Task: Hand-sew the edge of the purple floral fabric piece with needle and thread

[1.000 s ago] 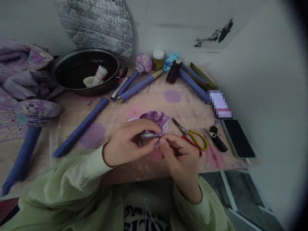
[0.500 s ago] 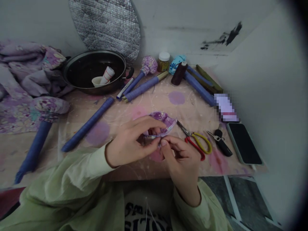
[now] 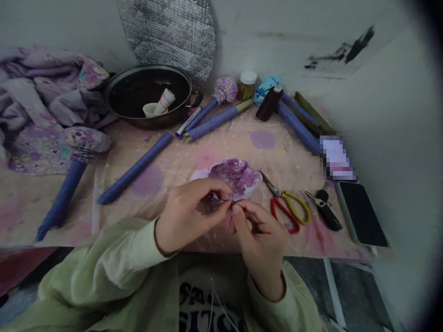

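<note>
A purple floral cloth piece [image 3: 238, 175], gathered into a shallow cup shape, lies on the table just beyond my fingers. My left hand [image 3: 197, 212] is closed in a pinch at its near edge. Right beside it, my right hand [image 3: 259, 235] pinches with thumb and index finger, the fingertips of both hands almost touching. Whatever is between the fingertips is too small to make out. Scissors [image 3: 287, 207] with red and yellow handles lie to the right of the cloth, blades towards it.
A black pan [image 3: 148, 117] holding paper cups stands at the back left, near crumpled floral fabric [image 3: 44, 101]. Blue-wrapped sticks [image 3: 134, 170], a dark thread spool [image 3: 268, 106], a jar [image 3: 247, 86], keys [image 3: 327, 212] and a phone [image 3: 362, 214] surround the middle.
The view has shifted, so the table items appear further right. My left fingers have drawn back from inside the cloth cup, and more of the cloth shows.
</note>
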`<state>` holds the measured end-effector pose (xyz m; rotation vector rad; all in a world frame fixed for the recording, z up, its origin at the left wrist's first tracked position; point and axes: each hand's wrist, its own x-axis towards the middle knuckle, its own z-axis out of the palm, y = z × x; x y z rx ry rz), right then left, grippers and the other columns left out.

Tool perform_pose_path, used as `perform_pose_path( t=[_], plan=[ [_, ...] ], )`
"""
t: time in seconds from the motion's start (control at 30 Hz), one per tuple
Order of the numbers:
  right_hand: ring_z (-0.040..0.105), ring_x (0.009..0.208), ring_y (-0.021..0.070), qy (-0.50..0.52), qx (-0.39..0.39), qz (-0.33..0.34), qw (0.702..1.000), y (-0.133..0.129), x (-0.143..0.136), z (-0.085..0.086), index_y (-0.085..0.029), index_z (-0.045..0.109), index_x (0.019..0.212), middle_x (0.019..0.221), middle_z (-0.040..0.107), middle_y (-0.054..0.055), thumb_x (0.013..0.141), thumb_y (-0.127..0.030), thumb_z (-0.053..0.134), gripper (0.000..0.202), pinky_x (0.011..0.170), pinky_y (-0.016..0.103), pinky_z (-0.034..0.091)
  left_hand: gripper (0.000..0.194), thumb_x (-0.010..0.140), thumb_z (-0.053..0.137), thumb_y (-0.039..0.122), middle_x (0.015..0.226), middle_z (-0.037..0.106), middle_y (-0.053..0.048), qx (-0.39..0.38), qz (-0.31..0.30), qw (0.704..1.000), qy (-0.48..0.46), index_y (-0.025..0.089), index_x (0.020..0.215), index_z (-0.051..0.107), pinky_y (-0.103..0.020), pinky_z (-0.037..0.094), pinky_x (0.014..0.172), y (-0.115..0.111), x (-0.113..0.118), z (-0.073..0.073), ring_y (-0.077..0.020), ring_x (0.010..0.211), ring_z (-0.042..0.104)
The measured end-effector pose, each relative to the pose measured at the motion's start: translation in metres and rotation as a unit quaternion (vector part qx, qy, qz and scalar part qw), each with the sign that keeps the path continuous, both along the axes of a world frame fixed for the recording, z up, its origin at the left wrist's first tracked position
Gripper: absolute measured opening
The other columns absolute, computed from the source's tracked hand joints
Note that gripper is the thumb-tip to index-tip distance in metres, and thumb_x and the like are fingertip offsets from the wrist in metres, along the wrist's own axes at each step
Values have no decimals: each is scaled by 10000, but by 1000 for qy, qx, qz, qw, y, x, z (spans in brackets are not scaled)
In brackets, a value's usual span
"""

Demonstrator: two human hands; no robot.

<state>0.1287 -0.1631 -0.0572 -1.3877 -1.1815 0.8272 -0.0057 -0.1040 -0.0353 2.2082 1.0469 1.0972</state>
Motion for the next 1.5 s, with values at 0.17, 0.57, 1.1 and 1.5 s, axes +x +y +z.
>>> perform_pose_path(
  t=[0.17, 0.57, 1.1, 1.5],
  plan=[
    [534, 422, 68, 8, -26, 26, 999, -8, 1, -4, -180, 635, 755, 490, 578, -47, 867, -183, 571, 129, 423, 157, 414, 124, 813, 656, 105, 756, 697, 6, 38, 16, 999, -20, 183, 883, 590, -244, 544, 659, -19, -3, -10, -123, 699, 673],
    [545, 438, 81, -18, -56, 61, 996, -14, 6, -7, -182, 631, 718, 504, 584, -36, 880, -225, 564, 180, 440, 178, 421, 174, 806, 622, 26, 802, 725, -34, 71, -56, 995, -48, 186, 810, 552, -279, 592, 687, -26, -13, -18, -140, 744, 701],
    [624, 512, 104, 43, -85, 83, 992, -15, 7, -9, -198, 685, 859, 592, 678, -13, 847, -207, 603, 83, 505, 199, 500, 183, 778, 676, 35, 820, 711, -17, 58, -16, 994, -88, 190, 828, 594, -276, 588, 692, -25, -13, -25, -129, 739, 683],
    [533, 422, 88, 30, -99, 29, 994, -22, 8, -11, -198, 687, 744, 506, 635, -20, 841, -251, 623, 127, 428, 189, 443, 208, 768, 712, 68, 773, 705, 13, -21, 21, 989, -144, 199, 749, 552, -305, 564, 669, -28, -8, -27, -121, 683, 673]
  ],
)
